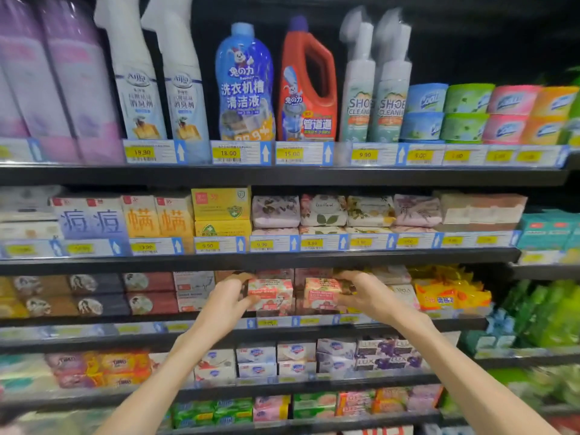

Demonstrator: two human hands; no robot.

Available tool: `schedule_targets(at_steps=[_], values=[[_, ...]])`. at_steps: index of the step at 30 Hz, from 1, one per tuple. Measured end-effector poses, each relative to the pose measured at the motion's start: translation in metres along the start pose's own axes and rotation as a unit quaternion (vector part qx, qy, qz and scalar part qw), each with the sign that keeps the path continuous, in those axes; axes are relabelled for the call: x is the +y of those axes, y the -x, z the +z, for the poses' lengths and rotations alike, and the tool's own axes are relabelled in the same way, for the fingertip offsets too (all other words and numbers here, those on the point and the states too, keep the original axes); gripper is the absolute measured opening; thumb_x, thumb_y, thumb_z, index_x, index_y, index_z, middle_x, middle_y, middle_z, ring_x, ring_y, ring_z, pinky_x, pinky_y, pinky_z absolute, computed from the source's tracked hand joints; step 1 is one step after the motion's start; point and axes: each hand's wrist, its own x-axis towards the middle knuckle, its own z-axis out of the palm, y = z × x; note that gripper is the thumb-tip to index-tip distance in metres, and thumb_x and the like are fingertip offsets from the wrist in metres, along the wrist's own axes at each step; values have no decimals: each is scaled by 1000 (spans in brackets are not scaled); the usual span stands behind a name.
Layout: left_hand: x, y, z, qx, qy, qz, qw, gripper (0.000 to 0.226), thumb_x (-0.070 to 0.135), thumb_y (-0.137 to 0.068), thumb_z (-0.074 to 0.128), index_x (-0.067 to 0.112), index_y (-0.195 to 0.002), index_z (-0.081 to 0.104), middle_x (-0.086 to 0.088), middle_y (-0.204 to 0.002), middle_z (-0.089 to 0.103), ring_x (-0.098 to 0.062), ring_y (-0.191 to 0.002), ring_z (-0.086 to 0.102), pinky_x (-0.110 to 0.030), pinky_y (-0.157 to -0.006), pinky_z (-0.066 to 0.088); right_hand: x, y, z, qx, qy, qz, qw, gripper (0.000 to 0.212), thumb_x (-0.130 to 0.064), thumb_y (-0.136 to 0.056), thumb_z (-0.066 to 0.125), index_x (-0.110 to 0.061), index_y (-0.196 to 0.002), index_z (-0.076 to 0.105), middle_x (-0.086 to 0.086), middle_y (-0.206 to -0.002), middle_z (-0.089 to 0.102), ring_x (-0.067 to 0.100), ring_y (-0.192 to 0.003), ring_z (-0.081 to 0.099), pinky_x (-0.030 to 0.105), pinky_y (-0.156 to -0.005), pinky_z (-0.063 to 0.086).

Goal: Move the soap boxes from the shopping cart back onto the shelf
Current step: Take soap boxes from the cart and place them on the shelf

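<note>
Two pink and white soap boxes sit at the front of the third shelf (219,332), side by side with a small gap. My left hand (230,296) grips the left soap box (270,293) by its left end. My right hand (365,293) grips the right soap box (321,295) by its right end. Both boxes stand upright with their fronts facing me, level with more soap boxes stacked behind them. The shopping cart is out of view.
Soap packs fill the shelves above and below. Dark red and brown boxes (150,293) lie to the left of my hands, yellow bags (452,296) to the right. Bottles (243,86) stand on the top shelf. Price tags line each shelf edge.
</note>
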Motion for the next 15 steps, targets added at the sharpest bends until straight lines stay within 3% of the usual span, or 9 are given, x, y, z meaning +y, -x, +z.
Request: schedule_targets(at_steps=[5, 11, 15], values=[[0, -10, 11, 4, -1, -13, 1000, 46, 32, -90, 71, 20, -133, 58, 1, -108, 70, -11, -85, 69, -37, -82, 57, 2, -16, 1, -10, -28, 27, 999, 51, -40, -89, 70, -19, -133, 57, -2, -125, 64, 12, -100, 62, 24, -83, 51], [-3, -19, 18, 10, 4, -46, 999, 43, 31, -93, 67, 16, -133, 57, -2, -112, 65, -18, -90, 68, -32, -82, 54, 6, -19, 8, -22, -49, 31, 998, 61, -46, -89, 67, -22, -142, 49, -1, -141, 55, 16, -123, 55, 30, -101, 47], [-7, -23, 24, 13, -30, -60, 998, 38, 35, -95, 63, 13, -127, 60, -4, -101, 64, -20, -91, 64, -32, -80, 52, 10, -21, 9, -19, -57, 41, 997, 58, -48, -89, 67, -20, -138, 52, -1, -135, 59, 15, -117, 58, 33, -98, 51]])
